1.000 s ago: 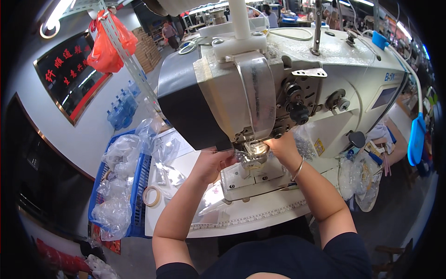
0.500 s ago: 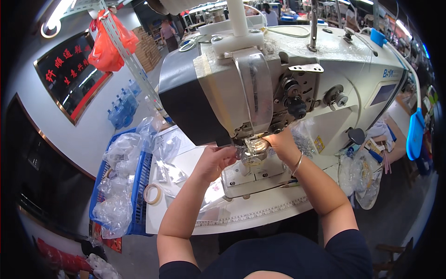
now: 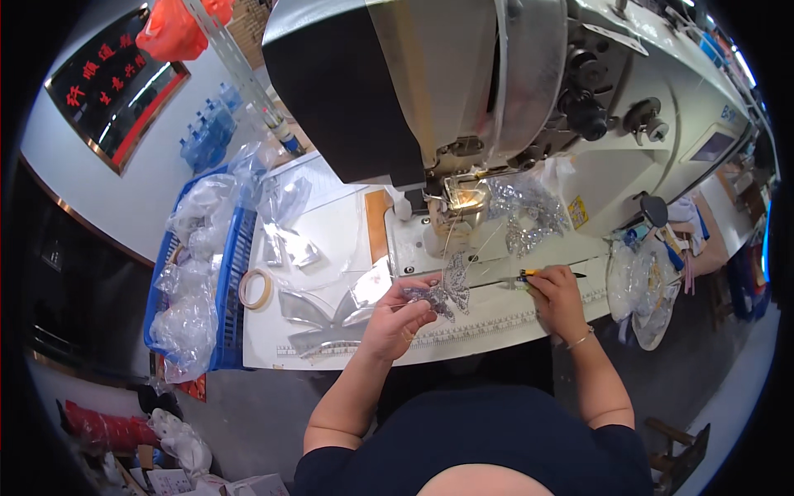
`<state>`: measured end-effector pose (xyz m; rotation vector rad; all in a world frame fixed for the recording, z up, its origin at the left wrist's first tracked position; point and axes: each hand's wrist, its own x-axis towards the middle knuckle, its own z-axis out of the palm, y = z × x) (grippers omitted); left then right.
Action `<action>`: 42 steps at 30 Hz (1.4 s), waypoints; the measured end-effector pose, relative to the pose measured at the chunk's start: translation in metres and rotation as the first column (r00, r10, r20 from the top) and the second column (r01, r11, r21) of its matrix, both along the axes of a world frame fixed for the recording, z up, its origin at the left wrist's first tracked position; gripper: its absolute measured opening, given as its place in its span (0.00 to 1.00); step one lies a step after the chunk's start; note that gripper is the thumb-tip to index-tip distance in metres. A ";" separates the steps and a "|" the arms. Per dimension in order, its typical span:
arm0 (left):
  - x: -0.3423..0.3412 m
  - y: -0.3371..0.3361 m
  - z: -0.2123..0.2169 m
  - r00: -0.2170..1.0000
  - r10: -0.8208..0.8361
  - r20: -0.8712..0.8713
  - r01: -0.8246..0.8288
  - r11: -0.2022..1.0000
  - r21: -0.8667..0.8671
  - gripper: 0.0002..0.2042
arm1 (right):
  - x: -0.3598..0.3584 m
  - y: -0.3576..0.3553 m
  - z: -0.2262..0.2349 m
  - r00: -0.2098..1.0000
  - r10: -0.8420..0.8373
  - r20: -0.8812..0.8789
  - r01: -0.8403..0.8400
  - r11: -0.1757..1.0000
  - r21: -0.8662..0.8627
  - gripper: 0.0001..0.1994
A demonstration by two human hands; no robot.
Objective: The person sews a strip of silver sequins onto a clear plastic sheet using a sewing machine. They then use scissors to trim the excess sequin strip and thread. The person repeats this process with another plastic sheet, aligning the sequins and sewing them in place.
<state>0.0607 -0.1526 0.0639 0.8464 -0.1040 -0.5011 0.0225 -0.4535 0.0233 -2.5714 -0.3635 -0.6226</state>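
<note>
A silver, glittery butterfly-shaped piece [image 3: 453,285] is pinched between the thumb and fingers of my left hand [image 3: 395,322], over the front of the sewing bed. Threads stretch from it up to the needle area [image 3: 463,198] of the large sewing machine [image 3: 463,74]. My right hand [image 3: 560,299] has its fingers closed on a slim tool with a yellow part [image 3: 529,273] and a dark pointed end, low at the table. The fingers cover its middle, so its exact kind does not show. More silver glittery pieces [image 3: 529,219] lie behind the needle, beside the machine's arm.
A blue basket [image 3: 236,289] of clear plastic bags stands at the left, beside a tape roll [image 3: 255,289]. Clear plastic pieces [image 3: 331,310] and a printed ruler strip [image 3: 488,329] are on the white table [image 3: 269,351]. A plastic bag [image 3: 649,285] hangs at the right edge.
Both hands have come away from the needle toward the table front. My left hand brought the butterfly piece out; my right hand moved onto the slim tool. The view has tipped down and closer.
</note>
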 end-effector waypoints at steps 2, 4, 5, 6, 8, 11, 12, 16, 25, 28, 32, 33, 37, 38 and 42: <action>-0.006 -0.003 -0.002 1.000 0.003 -0.007 -0.003 1.000 -0.016 0.11 | 0.002 0.003 0.000 0.998 0.010 0.055 -0.008 0.999 -0.047 0.11; -0.009 -0.002 -0.002 1.000 0.022 0.012 -0.022 1.000 0.004 0.11 | 0.007 0.002 -0.001 0.991 0.004 0.137 0.010 0.995 -0.101 0.09; -0.012 -0.002 -0.003 0.999 0.037 0.028 -0.038 0.999 0.028 0.11 | 0.009 0.001 -0.003 0.984 0.004 0.177 0.019 0.992 -0.128 0.08; -0.014 0.000 -0.004 0.998 0.056 0.043 -0.058 0.997 0.054 0.11 | 0.014 0.000 -0.008 0.975 0.007 0.222 0.006 0.998 -0.059 0.08; -0.019 0.001 -0.003 0.995 0.082 0.056 -0.086 0.994 0.061 0.11 | 0.015 -0.001 -0.013 0.967 -0.223 0.122 0.181 0.940 0.290 0.07; -0.026 0.005 -0.003 0.992 0.117 0.057 -0.121 0.990 0.072 0.11 | 0.011 0.011 0.003 0.974 -0.225 -0.015 0.193 0.794 0.577 0.09; -0.028 0.006 -0.004 0.991 0.120 0.055 -0.124 0.989 0.080 0.11 | 0.008 0.026 0.021 0.985 -0.132 0.108 0.061 0.866 0.496 0.10; -0.034 0.006 -0.007 0.993 0.106 0.048 -0.108 0.994 0.032 0.11 | -0.016 0.074 0.062 0.984 0.173 0.038 -0.176 0.945 0.276 0.14; -0.039 0.003 -0.007 0.997 0.081 0.012 -0.081 0.996 0.038 0.11 | -0.010 0.087 0.055 0.956 0.198 0.217 -0.253 0.930 0.266 0.13; -0.040 0.003 -0.011 0.996 0.090 0.005 -0.091 0.995 0.051 0.11 | -0.009 0.086 0.049 0.951 0.207 0.228 -0.275 0.906 0.322 0.12; -0.039 0.003 -0.012 0.996 0.085 0.001 -0.085 0.995 0.052 0.11 | -0.013 0.083 0.055 0.974 0.149 0.171 -0.206 0.894 0.397 0.11; -0.039 0.003 -0.012 0.997 0.078 0.003 -0.078 0.996 0.051 0.11 | -0.013 0.082 0.053 0.968 0.175 0.180 -0.231 0.898 0.375 0.12; -0.039 0.001 -0.014 0.992 0.089 0.091 -0.098 0.990 0.102 0.11 | -0.012 0.081 0.046 0.935 0.251 0.252 -0.333 0.867 0.371 0.11; -0.041 -0.001 -0.014 0.976 0.106 0.192 -0.140 0.975 0.171 0.11 | -0.012 0.081 0.046 0.924 0.263 0.280 -0.359 0.847 0.391 0.11; -0.039 0.001 0.012 0.316 -0.210 0.925 -0.703 0.603 0.377 0.11 | -0.028 0.067 0.057 0.925 0.049 0.377 -0.295 0.719 0.629 0.12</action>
